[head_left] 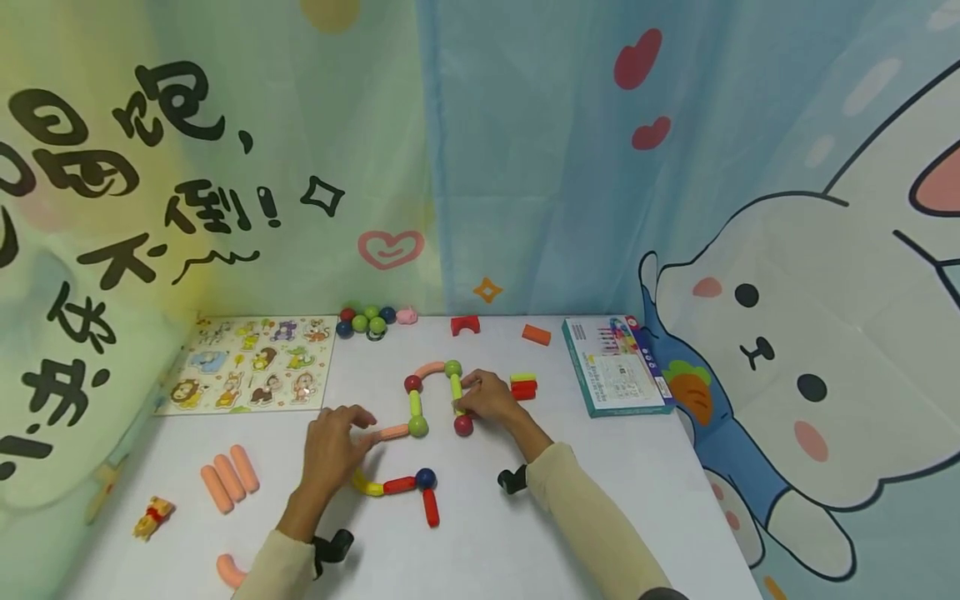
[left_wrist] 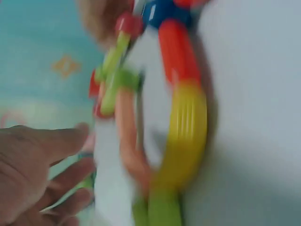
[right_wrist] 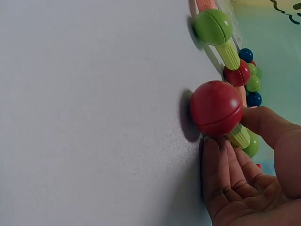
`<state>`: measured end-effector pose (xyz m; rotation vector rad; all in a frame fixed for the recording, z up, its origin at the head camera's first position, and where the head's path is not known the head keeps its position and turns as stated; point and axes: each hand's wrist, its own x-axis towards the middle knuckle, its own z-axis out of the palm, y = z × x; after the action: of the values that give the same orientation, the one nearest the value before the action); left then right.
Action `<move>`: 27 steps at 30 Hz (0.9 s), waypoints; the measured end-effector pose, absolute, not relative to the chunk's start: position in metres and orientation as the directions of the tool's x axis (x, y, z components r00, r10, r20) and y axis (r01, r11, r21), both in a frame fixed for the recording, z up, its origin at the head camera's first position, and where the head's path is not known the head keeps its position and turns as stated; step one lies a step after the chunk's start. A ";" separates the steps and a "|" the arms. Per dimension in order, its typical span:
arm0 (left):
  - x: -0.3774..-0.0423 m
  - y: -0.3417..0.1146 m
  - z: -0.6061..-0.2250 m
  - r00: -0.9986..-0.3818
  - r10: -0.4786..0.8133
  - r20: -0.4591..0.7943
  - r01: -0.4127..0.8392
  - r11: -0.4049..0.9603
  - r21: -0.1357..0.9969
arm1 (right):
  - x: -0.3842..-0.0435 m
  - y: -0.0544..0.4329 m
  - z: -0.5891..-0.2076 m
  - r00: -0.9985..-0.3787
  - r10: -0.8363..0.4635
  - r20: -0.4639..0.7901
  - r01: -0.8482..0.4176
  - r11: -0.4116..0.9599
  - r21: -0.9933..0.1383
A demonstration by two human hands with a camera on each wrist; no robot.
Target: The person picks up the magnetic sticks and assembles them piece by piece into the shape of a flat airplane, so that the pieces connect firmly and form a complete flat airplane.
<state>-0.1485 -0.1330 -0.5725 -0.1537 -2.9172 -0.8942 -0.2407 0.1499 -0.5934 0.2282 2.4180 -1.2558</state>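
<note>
A chain of toy building rods and balls lies on the white table. My right hand (head_left: 491,398) pinches a yellow-green rod (right_wrist: 240,136) beside a large red ball (right_wrist: 216,108) at the chain's end. In the left wrist view my left hand (left_wrist: 42,165) has its fingers spread and holds nothing. It is beside a curved pink rod (left_wrist: 126,127), which runs to a green ball (head_left: 418,427). Nearer the front, a curved yellow rod (left_wrist: 184,127) joins a red rod (head_left: 400,486), a blue ball (head_left: 426,478) and another red rod (head_left: 431,507). The left wrist view is blurred.
Several pink rods (head_left: 228,477) and a small bear figure (head_left: 153,517) lie at left. Behind are a sticker sheet (head_left: 255,364), a group of balls (head_left: 360,323), a red arch piece (head_left: 465,324) and an orange rod (head_left: 536,334). A box (head_left: 617,367) lies at right.
</note>
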 end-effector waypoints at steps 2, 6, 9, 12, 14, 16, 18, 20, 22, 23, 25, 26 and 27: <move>-0.142 -0.157 -0.571 -0.997 0.067 0.047 0.082 0.838 0.539 | -0.239 0.150 -0.594 -0.910 -0.039 -0.414 0.312 0.594 -0.741; -0.133 -0.186 -0.573 -0.993 0.103 -0.063 0.055 0.847 0.528 | -0.237 0.149 -0.594 -0.919 -0.035 -0.392 0.294 0.600 -0.744; -0.131 -0.194 -0.577 -0.985 0.136 -0.108 0.056 0.837 0.544 | -0.237 0.148 -0.594 -0.922 -0.031 -0.386 0.293 0.594 -0.749; -0.132 -0.195 -0.581 -0.981 0.143 -0.127 0.052 0.839 0.542 | -0.237 0.147 -0.594 -0.924 -0.031 -0.381 0.291 0.590 -0.753; -0.132 -0.194 -0.581 -0.979 0.146 -0.141 0.048 0.843 0.536 | -0.236 0.147 -0.595 -0.926 -0.030 -0.375 0.288 0.588 -0.756; -0.133 -0.193 -0.578 -0.976 0.146 -0.159 0.040 0.845 0.533 | -0.236 0.147 -0.596 -0.928 -0.029 -0.372 0.285 0.587 -0.758; -0.134 -0.192 -0.575 -0.975 0.145 -0.168 0.032 0.842 0.539 | -0.236 0.147 -0.597 -0.929 -0.030 -0.369 0.282 0.588 -0.758; -0.136 -0.189 -0.572 -0.980 0.139 -0.145 0.034 0.827 0.561 | -0.237 0.147 -0.598 -0.928 -0.029 -0.370 0.283 0.590 -0.756; -0.139 -0.181 -0.569 -0.985 0.140 -0.101 0.054 0.808 0.586 | -0.238 0.146 -0.599 -0.927 -0.024 -0.374 0.286 0.598 -0.749; -0.141 -0.175 -0.568 -0.986 0.146 -0.075 0.073 0.800 0.596 | -0.238 0.146 -0.598 -0.927 -0.020 -0.374 0.289 0.598 -0.748; -0.146 -0.157 -0.567 -0.988 0.152 -0.025 0.104 0.778 0.620 | -0.238 0.146 -0.598 -0.925 -0.011 -0.380 0.298 0.601 -0.742; -0.149 -0.146 -0.566 -0.988 0.154 -0.006 0.117 0.771 0.626 | -0.238 0.146 -0.599 -0.925 -0.012 -0.379 0.296 0.602 -0.742; -0.153 -0.134 -0.565 -0.987 0.158 0.006 0.127 0.770 0.626 | -0.238 0.146 -0.599 -0.925 -0.012 -0.380 0.296 0.603 -0.741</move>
<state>-0.1529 -0.1336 -0.5650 -0.2421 -2.9988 -1.0552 -0.2380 0.1459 -0.5988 0.2288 2.4858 -1.2416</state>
